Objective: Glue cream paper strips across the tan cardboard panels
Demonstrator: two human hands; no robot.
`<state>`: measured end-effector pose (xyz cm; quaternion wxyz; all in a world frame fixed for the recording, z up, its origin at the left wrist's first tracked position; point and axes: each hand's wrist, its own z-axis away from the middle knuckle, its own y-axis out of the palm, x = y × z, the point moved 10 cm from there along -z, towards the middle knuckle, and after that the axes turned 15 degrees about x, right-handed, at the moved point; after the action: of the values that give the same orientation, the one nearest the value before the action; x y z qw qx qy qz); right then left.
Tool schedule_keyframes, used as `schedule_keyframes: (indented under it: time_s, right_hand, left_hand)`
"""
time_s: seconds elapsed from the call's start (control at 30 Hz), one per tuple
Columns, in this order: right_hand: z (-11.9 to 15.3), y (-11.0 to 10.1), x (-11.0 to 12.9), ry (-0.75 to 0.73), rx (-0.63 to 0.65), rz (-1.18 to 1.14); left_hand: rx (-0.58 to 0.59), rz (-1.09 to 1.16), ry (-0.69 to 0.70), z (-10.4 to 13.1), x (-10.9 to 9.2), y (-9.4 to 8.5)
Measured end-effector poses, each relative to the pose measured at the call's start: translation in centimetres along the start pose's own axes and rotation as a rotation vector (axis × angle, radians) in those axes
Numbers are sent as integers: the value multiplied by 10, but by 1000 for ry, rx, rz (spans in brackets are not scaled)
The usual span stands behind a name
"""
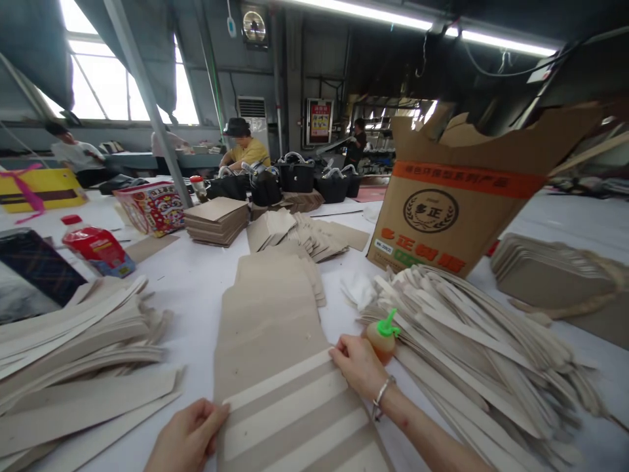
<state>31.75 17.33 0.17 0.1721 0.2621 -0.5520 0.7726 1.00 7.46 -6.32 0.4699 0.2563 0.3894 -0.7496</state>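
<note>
A pale cardboard strip (280, 378) lies across overlapping grey-beige cardboard panels (265, 314) in front of me. My left hand (189, 432) pinches the strip's left end at the panel's edge, thumb on top. At the other end, my right hand (358, 364) has its fingers closed on the strip. Nearer to me, several similar strips (289, 410) lie in parallel rows. Just beyond my right wrist, a squeeze bottle (381, 342) with a green nozzle and amber liquid leans against loose strips.
Heaps of loose strips lie to the right (472, 347) and left (83, 341). A large open carton (432, 216) stands at back right. A red bottle (95, 246), a panel stack (216, 223) and black bags (295, 176) sit farther off. Other people work in the background.
</note>
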Motion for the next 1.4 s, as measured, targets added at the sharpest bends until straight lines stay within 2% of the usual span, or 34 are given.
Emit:
schedule_keyframes:
  time_s: [0.23, 0.47, 0.73, 0.9, 1.03, 1.17, 1.23, 1.27, 1.4]
  right_hand:
    - [0, 1, 0, 3, -10, 17]
    - [2, -2, 6, 7, -2, 49]
    - [-2, 3, 5, 8, 22, 145]
    - [3, 3, 16, -42, 7, 278]
    - [10, 6, 39, -181, 22, 401]
    - [23, 33, 79, -595, 168, 696]
    - [32, 45, 90, -770, 199, 840]
    - [33, 46, 92, -809, 196, 874]
    - [37, 41, 90, -843, 146, 895]
  left_hand:
    - [-38, -179, -1, 2, -9, -5]
    - [-76, -228, 10, 7, -16, -6]
    - [-143, -497, 33, 18, -43, -10]
    - [-182, -661, 130, 28, -63, -9]
    - [-109, -837, 329, 35, -89, 16]
    - [17, -1009, 460, 35, -102, 43]
    - [34, -1061, 480, 35, -103, 47]
    - [35, -1078, 483, 35, -103, 47]
    - [28, -1113, 479, 40, -99, 43]
